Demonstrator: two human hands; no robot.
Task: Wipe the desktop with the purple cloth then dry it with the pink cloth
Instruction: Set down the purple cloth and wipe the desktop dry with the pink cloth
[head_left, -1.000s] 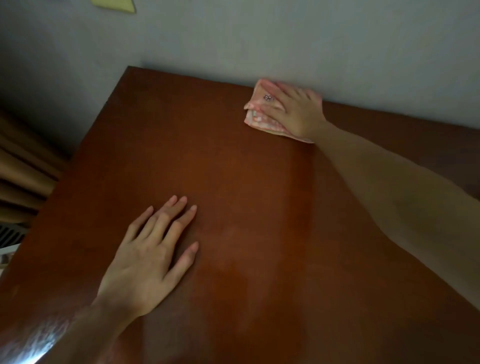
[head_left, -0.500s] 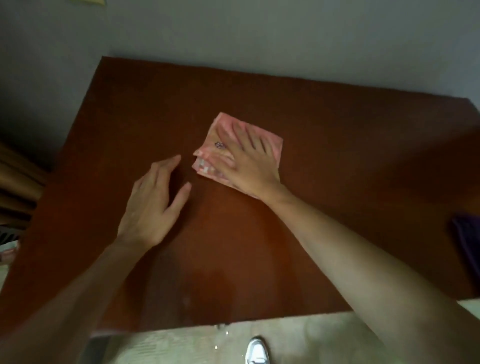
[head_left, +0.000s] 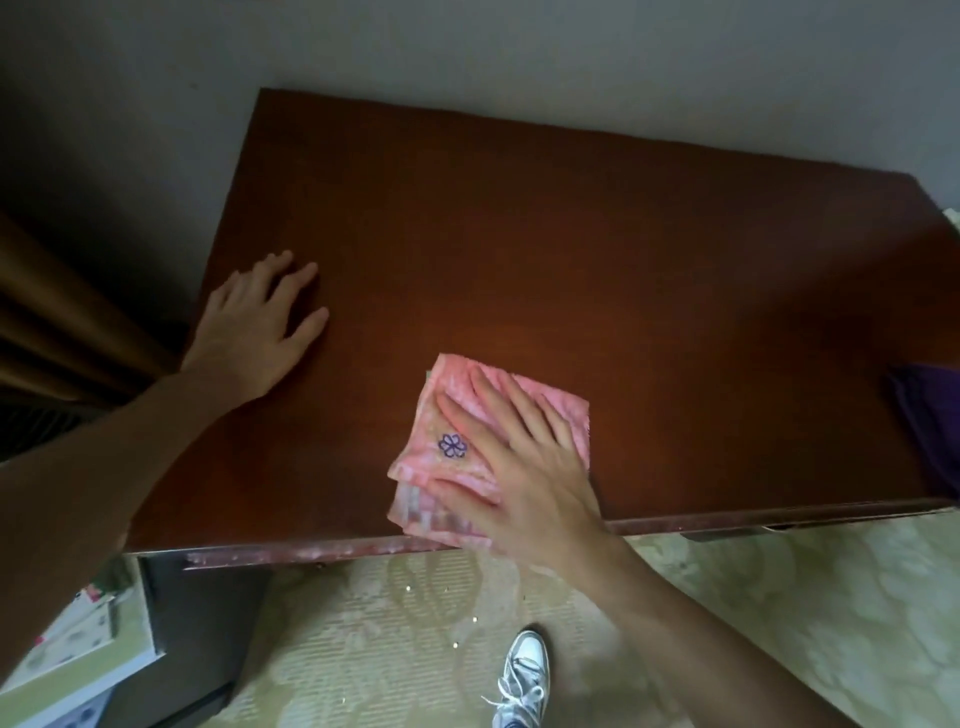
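The pink cloth (head_left: 457, 447), folded into a rough square with a small purple flower outline on its top face, lies flat under the spread fingers of the right hand (head_left: 524, 467), its near edge at the front edge of the reddish-brown wooden desktop (head_left: 519, 249). The purple cloth (head_left: 930, 426) lies well to the right of that hand, half out of view
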